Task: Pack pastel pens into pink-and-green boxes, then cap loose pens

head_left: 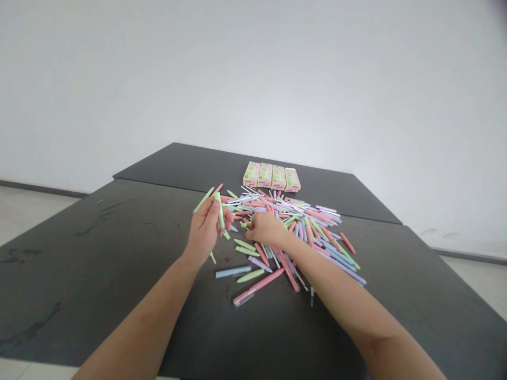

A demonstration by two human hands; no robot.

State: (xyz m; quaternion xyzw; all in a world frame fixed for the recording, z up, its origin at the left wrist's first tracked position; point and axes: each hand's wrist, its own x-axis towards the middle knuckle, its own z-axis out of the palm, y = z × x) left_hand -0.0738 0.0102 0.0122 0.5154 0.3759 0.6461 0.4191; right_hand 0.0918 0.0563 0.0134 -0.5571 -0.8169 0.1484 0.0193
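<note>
My left hand [205, 227] is closed around a light green pen barrel [219, 211], held nearly upright at the left side of the pile. To its right, my right hand [266, 229] reaches into the pile with its fingers curled and pinched together. A bit of light green shows at those fingertips, too small to name. Around both hands spreads a heap of pastel pen parts [317, 232] in green, pink, purple and blue, with thin white refills among them. Nearer to me lie a pink pen [257, 287] with a clear clip and a blue barrel [233, 272].
Several green and pink boxes [265, 175] stand in a row behind the pile. Everything rests on dark tables [119, 253] pushed together, with a seam behind the heap. A small green piece [213, 257] lies by my left wrist. A white wall [253, 79] rises beyond.
</note>
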